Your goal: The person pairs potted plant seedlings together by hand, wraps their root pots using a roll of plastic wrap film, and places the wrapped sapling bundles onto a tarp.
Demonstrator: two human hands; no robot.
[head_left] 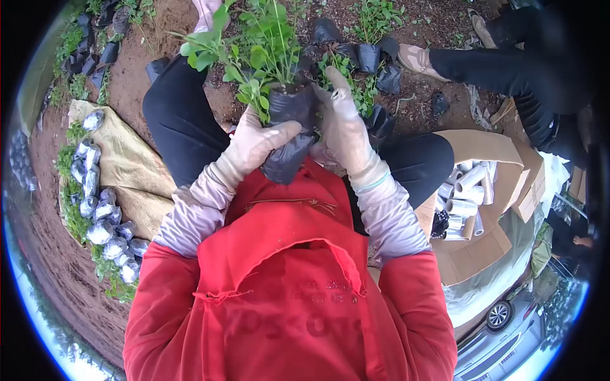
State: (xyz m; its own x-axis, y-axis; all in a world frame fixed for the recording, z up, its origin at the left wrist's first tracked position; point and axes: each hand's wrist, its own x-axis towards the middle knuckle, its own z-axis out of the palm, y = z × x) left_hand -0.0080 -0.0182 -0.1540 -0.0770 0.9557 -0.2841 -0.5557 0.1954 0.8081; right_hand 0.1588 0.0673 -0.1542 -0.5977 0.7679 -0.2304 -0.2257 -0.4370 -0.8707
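Leafy green seedlings [270, 60] rise from a black plastic seedling bag [291, 108] held upright in front of my lap. My left hand [257, 141], in a pale soiled glove, is closed around the bag's left side with the thumb across its front. Below the thumb, crumpled black plastic [287, 162] hangs down; whether it is a second bag I cannot tell. My right hand [346, 130], also gloved, is at the bag's right side with thumb and forefinger spread apart near the soil at the top. Its other fingers are partly hidden.
Foil-wrapped seedling bags [105, 232] lie along a tan cloth [130, 149] on the left. An open cardboard box [473, 257] holds rolls of wrap [467, 193] at right. More black bags [368, 58] stand on the soil ahead. Another person's shoe [420, 62] is close by.
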